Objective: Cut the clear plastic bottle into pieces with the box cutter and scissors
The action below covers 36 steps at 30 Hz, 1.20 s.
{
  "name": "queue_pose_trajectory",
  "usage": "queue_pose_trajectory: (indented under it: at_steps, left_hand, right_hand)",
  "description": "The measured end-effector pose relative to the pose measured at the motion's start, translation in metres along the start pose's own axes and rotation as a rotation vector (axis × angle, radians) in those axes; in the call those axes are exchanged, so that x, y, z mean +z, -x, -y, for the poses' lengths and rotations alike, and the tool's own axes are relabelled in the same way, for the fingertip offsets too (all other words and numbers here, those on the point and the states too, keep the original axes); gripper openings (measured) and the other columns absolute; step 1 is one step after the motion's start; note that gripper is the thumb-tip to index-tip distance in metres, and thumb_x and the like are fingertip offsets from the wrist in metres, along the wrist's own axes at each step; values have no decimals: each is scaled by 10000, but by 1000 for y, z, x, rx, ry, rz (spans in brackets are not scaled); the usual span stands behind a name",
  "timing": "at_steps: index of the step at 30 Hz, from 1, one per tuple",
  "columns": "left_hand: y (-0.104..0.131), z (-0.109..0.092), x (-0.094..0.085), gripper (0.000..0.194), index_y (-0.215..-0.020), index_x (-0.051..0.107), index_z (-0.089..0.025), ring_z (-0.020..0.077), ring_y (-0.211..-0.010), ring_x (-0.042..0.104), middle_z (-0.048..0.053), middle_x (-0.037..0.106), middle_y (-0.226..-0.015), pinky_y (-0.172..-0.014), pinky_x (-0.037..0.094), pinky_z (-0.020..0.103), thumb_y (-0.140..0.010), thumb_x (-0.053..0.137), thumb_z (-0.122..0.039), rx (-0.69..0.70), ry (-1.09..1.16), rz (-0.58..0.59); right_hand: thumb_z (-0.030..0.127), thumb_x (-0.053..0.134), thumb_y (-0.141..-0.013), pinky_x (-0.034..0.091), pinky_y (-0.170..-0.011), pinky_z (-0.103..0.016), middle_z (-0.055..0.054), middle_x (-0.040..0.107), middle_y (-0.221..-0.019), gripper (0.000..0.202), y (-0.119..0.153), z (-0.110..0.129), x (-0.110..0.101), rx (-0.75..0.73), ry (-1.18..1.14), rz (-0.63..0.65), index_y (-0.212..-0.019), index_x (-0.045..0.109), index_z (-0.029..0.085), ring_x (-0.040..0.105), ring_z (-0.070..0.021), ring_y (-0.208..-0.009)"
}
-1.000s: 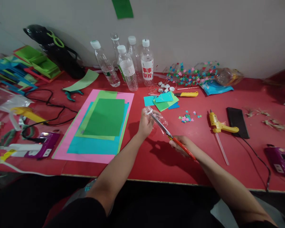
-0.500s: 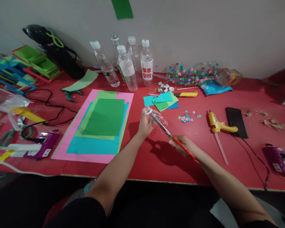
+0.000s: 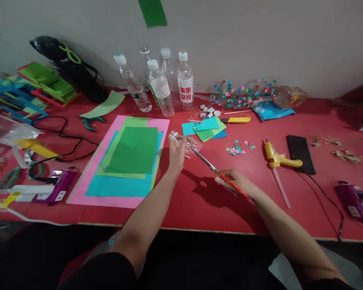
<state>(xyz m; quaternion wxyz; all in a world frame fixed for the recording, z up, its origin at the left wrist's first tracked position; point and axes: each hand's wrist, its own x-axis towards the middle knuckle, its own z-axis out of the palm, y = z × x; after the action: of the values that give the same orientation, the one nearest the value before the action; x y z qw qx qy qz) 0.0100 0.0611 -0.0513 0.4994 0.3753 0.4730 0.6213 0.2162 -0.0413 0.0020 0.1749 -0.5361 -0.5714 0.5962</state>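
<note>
My left hand (image 3: 177, 154) is closed around a cut piece of clear plastic bottle (image 3: 192, 144), held above the red table. In my right hand (image 3: 234, 181) are scissors (image 3: 213, 167) with orange-red handles, their long blades pointing up and left. The blade tips meet the lower edge of the bottle piece; whether plastic lies between the blades I cannot tell. Just behind the hands lie small blue and green paper pieces (image 3: 210, 125). A loose heap of coloured paper stars (image 3: 237, 149) is on the table to the right of the bottle piece.
Stacked coloured paper sheets (image 3: 133, 151) lie to my left. Several clear bottles (image 3: 186, 86) stand by the wall, with a yellow cutter knife (image 3: 237, 120) nearby. On the right are a yellow glue gun (image 3: 275, 157), a black phone (image 3: 301, 155) and a purple power strip (image 3: 355, 201).
My left hand has moved left with the bottle piece and turned it. The scissors now touch it only near their tips, where before the blades reached further across it.
</note>
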Motion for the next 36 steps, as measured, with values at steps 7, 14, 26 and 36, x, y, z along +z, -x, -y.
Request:
queue_pose_trajectory:
  at_steps: [7,14,26,36]
  left_hand:
    - [23,-3,19,434,-967,509,-213,174,-790,697,10,677,-897,-718,572,330,-673,790,-365,-236,226,316]
    - [41,4,27,525,-1114,451,-218,219,-895,722,41,704,-993,-840,574,425,-728,766,-385,-261,125,383]
    - [40,-11,17,912,-1475,289,-299,288,-1123,692,92,686,-1246,-976,536,485,-685,743,-250,-447,272,673]
    - [41,-17,23,890,-1439,349,-249,249,-985,736,43,748,-1078,-947,542,441,-635,714,-134,-497,206,546]
  right_hand:
    - [616,690,-703,350,-417,-245,78,436,-446,436,-15,-3,-2,-15,-86,-433,-712,487,230,441,-116,-378]
    - [560,627,-684,363,-532,-262,34,472,-582,375,-24,-12,-5,-95,92,-633,-694,437,236,454,-138,-548]
    - [523,558,-723,189,-517,-260,72,300,-517,384,-23,-7,-3,-88,235,-730,-630,309,245,243,-104,-537]
    - [479,543,-687,219,-509,-250,49,368,-524,330,-24,-10,2,-117,319,-712,-647,308,251,298,-114,-508]
